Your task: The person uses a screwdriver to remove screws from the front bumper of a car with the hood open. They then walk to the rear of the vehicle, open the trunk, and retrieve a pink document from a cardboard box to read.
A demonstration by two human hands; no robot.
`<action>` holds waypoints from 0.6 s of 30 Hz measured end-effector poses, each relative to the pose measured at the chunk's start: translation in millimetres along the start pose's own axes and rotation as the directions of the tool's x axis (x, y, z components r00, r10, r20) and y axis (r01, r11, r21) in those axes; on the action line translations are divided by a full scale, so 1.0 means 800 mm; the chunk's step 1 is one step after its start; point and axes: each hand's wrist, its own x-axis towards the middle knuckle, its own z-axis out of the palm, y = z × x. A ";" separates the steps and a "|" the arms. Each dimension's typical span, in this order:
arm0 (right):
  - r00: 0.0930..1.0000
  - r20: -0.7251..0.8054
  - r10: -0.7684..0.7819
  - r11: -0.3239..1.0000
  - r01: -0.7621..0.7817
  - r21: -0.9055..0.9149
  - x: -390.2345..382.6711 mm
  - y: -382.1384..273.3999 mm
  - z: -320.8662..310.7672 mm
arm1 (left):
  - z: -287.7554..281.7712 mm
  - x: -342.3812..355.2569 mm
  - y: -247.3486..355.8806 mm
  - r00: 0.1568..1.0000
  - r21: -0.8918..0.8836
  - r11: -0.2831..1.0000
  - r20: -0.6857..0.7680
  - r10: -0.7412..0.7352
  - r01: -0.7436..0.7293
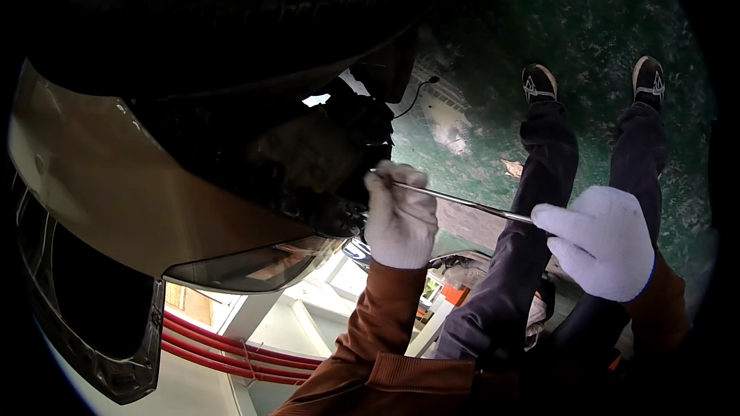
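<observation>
Because the metal rod (462, 202) is long: in the head view it spans the gap between the person's gloved left hand (402, 223) and gloved right hand (605, 243), a spread that probably steadies it from both sides.
Left grip: thumb and curled fingers close around the rod near one end, seemingly to stop it slipping.
Right grip: the rod's thicker end reaches the outstretched forefinger, perhaps guiding it; the hidden underside leaves it impossible to tell how tightly the hand closes.
Vehicle: just beyond the left grip and to its left lies a dark, open cavity (308, 146), holding shadowed parts too dim to identify.
Headlight (250, 268): left of the left grip, seated against the gold body panel (154, 162).
Red lines (231, 356): farther left and nearer the person, bundled side by side, apparently for tidiness.
Shoes (539, 83): beyond the right grip, planted apart on green floor (586, 23), presumably for balance.
</observation>
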 end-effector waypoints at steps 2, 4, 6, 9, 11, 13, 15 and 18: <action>0.984 -0.157 -0.086 0.993 0.097 0.060 0.010 0.005 0.011 | 0.018 0.015 0.021 0.995 -0.158 0.987 0.100 -0.004 0.020; 0.959 -0.237 -0.158 0.984 0.172 0.038 0.022 -0.001 0.005 | 0.048 0.028 0.023 0.971 -0.245 0.968 0.237 0.013 0.047; 0.950 -0.224 -0.219 0.976 0.216 -0.038 0.042 -0.020 -0.014 | 0.059 0.042 0.030 0.919 -0.312 0.946 0.391 0.046 0.085; 0.941 -0.142 -0.307 0.946 0.285 -0.153 0.070 -0.044 -0.041 | 0.055 0.053 0.035 0.893 -0.391 0.918 0.433 0.124 0.063; 0.941 -0.052 -0.334 0.920 0.314 -0.236 0.084 -0.061 -0.056 | 0.063 0.053 0.027 0.883 -0.475 0.879 0.426 0.198 0.032; 0.927 -0.032 -0.375 0.894 0.352 -0.276 0.094 -0.067 -0.061 | 0.068 0.064 0.025 0.846 -0.540 0.841 0.459 0.270 0.025; 0.906 -0.031 -0.423 0.864 0.393 -0.314 0.103 -0.071 -0.066 | 0.078 0.062 0.018 0.839 -0.596 0.803 0.443 0.318 0.011; 0.899 -0.015 -0.439 0.835 0.402 -0.376 0.109 -0.088 -0.071 | 0.073 0.063 0.018 0.854 -0.692 0.719 0.408 0.323 0.059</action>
